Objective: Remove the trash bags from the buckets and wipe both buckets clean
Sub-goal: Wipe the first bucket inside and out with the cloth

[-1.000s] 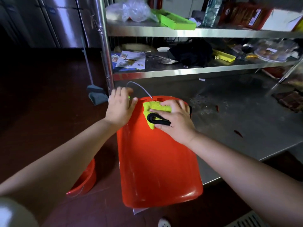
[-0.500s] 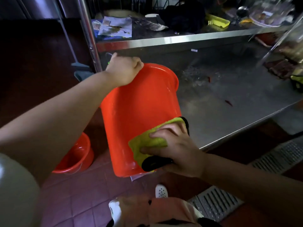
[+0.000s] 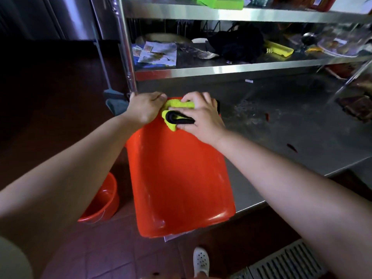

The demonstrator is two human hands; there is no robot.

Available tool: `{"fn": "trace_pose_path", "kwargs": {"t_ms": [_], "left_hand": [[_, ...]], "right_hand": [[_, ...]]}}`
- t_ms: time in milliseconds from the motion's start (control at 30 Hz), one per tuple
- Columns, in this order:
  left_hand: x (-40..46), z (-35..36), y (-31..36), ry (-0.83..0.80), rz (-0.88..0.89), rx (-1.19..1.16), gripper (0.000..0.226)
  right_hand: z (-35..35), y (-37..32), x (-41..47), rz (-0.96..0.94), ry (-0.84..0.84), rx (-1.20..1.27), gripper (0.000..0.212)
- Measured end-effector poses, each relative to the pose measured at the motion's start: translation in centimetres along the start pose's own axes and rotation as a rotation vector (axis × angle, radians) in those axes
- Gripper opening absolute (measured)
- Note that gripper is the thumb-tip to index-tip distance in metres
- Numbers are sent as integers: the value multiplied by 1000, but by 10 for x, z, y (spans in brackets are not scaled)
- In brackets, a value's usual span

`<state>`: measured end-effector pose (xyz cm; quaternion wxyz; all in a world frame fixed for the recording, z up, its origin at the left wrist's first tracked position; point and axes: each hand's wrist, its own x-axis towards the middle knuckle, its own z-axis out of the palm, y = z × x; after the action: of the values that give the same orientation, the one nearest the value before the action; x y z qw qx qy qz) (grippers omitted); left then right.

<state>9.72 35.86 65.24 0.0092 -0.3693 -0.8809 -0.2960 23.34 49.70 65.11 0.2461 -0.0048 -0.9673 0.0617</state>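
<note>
Two hands work on the big orange plastic bucket point(image 3: 177, 178), which lies on its side across the steel counter's point(image 3: 281, 141) edge. Our left hand point(image 3: 144, 109) clenches its far end; our right hand point(image 3: 201, 115) presses a folded yellow-and-black cloth point(image 3: 177, 113) there. We judge the outside wipe underway; next, a firm stroke along the wall. A second orange bucket point(image 3: 102, 200) waits on red floor tiles point(image 3: 100, 248).

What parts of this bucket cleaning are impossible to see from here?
Head view only:
- Inside of the big bucket: it faces away.
- Left hand fingertips: curled over the far rim.
- Part of the cloth: under the right hand.
- Floor bucket: partly behind the left arm.
</note>
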Motion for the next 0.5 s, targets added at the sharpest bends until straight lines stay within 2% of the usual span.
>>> {"fn": "trace_pose_path", "kwargs": {"t_ms": [133, 233, 333, 400, 500], "left_hand": [[-11, -1, -10, 37, -89, -84, 37], [-21, -5, -13, 18, -163, -99, 38], [-26, -16, -16, -36, -216, -223, 29], [-25, -21, -10, -38, -236, -307, 24], [-18, -22, 5, -37, -253, -369, 34]], "right_hand": [[4, -14, -2, 20, -1, 20, 39], [-2, -31, -35, -64, -26, 36, 37], [-12, -49, -84, -139, -46, 92, 33], [-17, -60, -115, -199, -109, 135, 34], [-23, -68, -152, -283, -201, 148, 45]]}}
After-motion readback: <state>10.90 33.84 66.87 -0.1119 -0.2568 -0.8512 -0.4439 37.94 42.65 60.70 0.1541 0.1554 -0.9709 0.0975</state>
